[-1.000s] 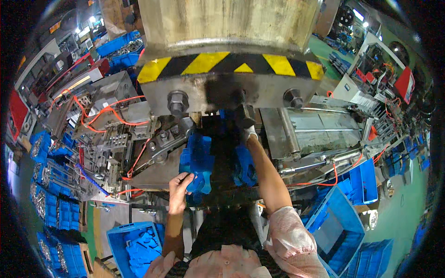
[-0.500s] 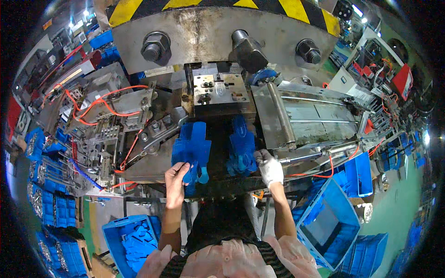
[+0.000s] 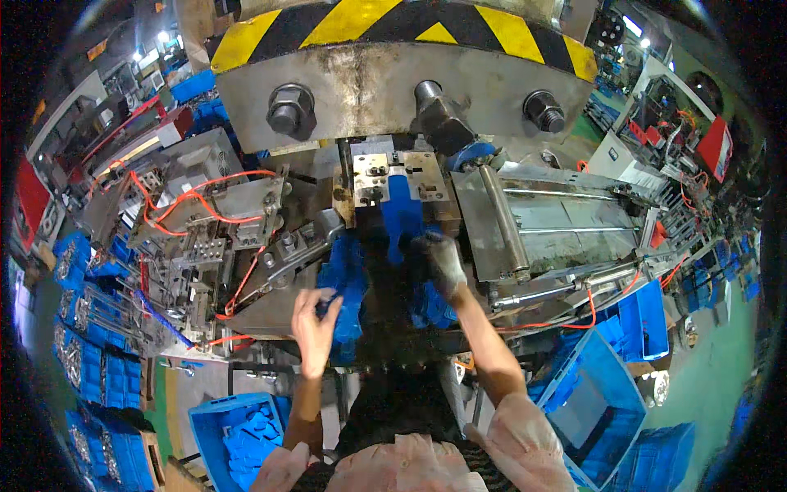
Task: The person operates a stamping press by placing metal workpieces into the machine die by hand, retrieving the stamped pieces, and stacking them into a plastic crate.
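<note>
Presently, blue piece [image 3: 402,209] partly over metal block [image 3: 428,177], ahead-left of right hand [image 3: 443,264]; placing looks part-done. Right hand's grip unclear in shadow. Left hand [image 3: 313,330] relaxed, seemingly empty, beside blue stack [image 3: 348,279]; second stack [image 3: 433,307] just below right hand, apparently remaining.
</note>
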Motion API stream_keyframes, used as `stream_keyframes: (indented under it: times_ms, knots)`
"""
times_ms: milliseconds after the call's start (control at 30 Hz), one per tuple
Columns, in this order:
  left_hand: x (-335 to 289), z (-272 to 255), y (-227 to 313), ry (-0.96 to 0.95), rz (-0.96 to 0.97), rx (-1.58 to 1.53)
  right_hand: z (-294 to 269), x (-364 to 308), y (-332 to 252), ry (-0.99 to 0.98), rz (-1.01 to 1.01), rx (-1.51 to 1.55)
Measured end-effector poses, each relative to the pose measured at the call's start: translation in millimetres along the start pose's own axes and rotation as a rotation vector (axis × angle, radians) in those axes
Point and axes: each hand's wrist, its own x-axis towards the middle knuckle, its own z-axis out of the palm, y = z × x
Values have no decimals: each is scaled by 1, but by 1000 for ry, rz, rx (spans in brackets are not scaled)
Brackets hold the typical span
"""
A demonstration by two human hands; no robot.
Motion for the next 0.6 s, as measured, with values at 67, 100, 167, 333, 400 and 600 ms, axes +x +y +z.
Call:
stream_keyframes:
  times_ms: [67,100,167,333,400,600]
  knots:
    - [-13,-18,-37,8,-92,229,13,30,-13,-90,271,11]
    - [-18,-20,-46,14,-88,231,16,41,-7,-94,271,48]
    - [-18,-6,-44,-66,-40,286,-16,71,43,-90,221,-208]
    - [-19,-14,-54,-43,-69,403,20,77,45,-49,161,-210]
    - [-19,-19,-58,-50,-102,372,30,80,35,-90,339,-304]
    - [-14,-27,-48,-129,-248,360,44,90,70,-21,256,-528]
